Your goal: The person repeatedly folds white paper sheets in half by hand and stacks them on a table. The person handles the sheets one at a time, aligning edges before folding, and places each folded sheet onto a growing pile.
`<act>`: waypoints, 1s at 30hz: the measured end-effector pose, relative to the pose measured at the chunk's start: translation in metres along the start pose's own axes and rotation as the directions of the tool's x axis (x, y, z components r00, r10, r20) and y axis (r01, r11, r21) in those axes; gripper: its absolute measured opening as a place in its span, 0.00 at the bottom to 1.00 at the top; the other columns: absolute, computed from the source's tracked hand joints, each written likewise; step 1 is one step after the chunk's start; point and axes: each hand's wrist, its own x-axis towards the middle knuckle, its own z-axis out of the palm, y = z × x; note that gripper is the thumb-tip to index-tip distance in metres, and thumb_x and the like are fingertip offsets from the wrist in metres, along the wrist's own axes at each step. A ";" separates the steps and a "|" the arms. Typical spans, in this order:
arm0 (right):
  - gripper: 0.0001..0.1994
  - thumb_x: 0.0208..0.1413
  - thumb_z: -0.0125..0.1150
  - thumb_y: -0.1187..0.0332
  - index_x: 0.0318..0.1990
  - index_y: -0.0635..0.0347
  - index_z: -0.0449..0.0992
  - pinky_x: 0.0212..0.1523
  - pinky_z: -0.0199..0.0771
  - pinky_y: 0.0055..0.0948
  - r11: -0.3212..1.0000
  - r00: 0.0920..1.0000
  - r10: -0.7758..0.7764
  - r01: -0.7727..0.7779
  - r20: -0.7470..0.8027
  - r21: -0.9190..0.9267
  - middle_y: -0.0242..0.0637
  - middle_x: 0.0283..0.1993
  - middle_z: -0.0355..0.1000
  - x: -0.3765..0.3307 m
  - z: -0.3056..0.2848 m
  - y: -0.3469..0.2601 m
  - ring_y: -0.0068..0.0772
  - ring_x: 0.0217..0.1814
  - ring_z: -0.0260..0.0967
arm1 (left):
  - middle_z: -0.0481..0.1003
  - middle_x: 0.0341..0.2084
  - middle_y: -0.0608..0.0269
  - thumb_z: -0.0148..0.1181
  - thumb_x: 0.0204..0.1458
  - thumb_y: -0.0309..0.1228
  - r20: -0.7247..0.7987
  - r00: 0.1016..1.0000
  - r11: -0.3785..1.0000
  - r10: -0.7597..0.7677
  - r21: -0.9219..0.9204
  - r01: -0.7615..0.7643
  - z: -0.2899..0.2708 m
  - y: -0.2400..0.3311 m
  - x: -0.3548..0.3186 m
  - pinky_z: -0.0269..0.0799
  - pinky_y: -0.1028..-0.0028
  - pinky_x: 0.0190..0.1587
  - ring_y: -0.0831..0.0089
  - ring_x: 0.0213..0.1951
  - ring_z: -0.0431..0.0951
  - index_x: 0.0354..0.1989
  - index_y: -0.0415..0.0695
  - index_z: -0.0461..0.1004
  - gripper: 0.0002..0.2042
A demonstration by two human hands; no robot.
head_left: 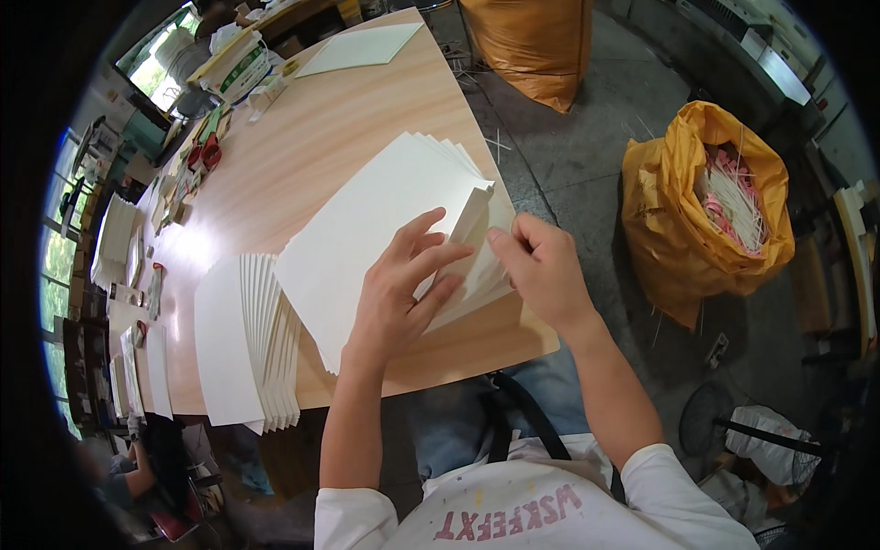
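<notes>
A stack of large white paper sheets (367,225) lies slanted across the near right part of the table, its layers slightly offset. Along its right edge a folded flap (469,216) stands up from the top sheet. My left hand (403,280) is over the stack with its fingers spread, the fingertips beside the flap. At the sheet's right edge, by the table corner, my right hand (548,275) is closed, thumb and curled fingers at the paper; its fingertips are partly hidden. Fanned folded white sheets (247,339) lie to the left of the stack.
Red-handled scissors (211,152) and small tools lie along the left side of the wooden table (367,101). A pale sheet (362,49) is at the far end. Right of the table, an orange sack (697,229) of strips stands on the floor. A person (137,472) sits at lower left.
</notes>
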 end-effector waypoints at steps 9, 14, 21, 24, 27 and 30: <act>0.19 0.77 0.64 0.59 0.29 0.56 0.75 0.28 0.70 0.23 0.887 0.985 0.141 -0.172 0.104 0.428 0.25 0.23 0.70 0.005 -0.005 0.001 0.17 0.25 0.72 | 0.77 0.69 0.57 0.90 0.43 0.41 0.037 0.999 0.996 -0.029 -0.088 0.032 -0.001 -0.004 0.001 0.87 0.55 0.59 0.55 0.60 0.85 0.59 0.56 0.90 0.30; 0.20 0.78 0.63 0.58 0.30 0.57 0.76 0.28 0.71 0.22 0.907 0.983 0.134 -0.174 0.129 0.384 0.25 0.24 0.71 0.006 -0.007 -0.002 0.15 0.25 0.70 | 0.78 0.69 0.58 0.90 0.42 0.40 0.054 0.997 0.990 -0.047 -0.130 0.054 -0.004 -0.006 0.001 0.86 0.55 0.60 0.56 0.61 0.85 0.59 0.57 0.90 0.30; 0.22 0.80 0.61 0.55 0.31 0.57 0.76 0.29 0.71 0.24 0.932 0.986 0.115 -0.149 0.119 0.329 0.25 0.24 0.70 0.004 -0.009 -0.004 0.16 0.25 0.69 | 0.79 0.67 0.57 0.89 0.43 0.41 0.058 0.997 0.991 -0.042 -0.125 0.049 -0.004 -0.007 0.001 0.84 0.56 0.62 0.56 0.62 0.85 0.60 0.57 0.90 0.30; 0.24 0.81 0.60 0.52 0.30 0.56 0.76 0.29 0.70 0.23 0.932 0.987 0.103 -0.140 0.124 0.334 0.25 0.25 0.71 0.004 -0.009 -0.001 0.17 0.26 0.71 | 0.79 0.67 0.58 0.89 0.44 0.40 0.062 0.998 0.994 -0.026 -0.104 0.033 -0.003 -0.008 0.001 0.84 0.57 0.62 0.56 0.62 0.85 0.60 0.57 0.90 0.30; 0.26 0.81 0.59 0.48 0.29 0.55 0.74 0.30 0.68 0.22 0.929 0.982 0.127 -0.166 0.136 0.330 0.27 0.26 0.73 0.004 -0.011 -0.003 0.20 0.27 0.74 | 0.80 0.67 0.57 0.89 0.43 0.41 0.067 0.996 0.989 -0.052 -0.131 0.061 -0.003 -0.006 0.001 0.84 0.57 0.62 0.56 0.63 0.85 0.60 0.57 0.90 0.31; 0.26 0.81 0.60 0.47 0.30 0.55 0.75 0.29 0.68 0.23 0.929 0.983 0.118 -0.159 0.140 0.334 0.26 0.25 0.72 0.002 -0.012 -0.002 0.19 0.27 0.73 | 0.81 0.66 0.57 0.88 0.46 0.38 0.050 0.998 0.989 -0.047 -0.138 0.054 -0.007 -0.005 0.001 0.84 0.57 0.62 0.55 0.63 0.85 0.61 0.57 0.90 0.30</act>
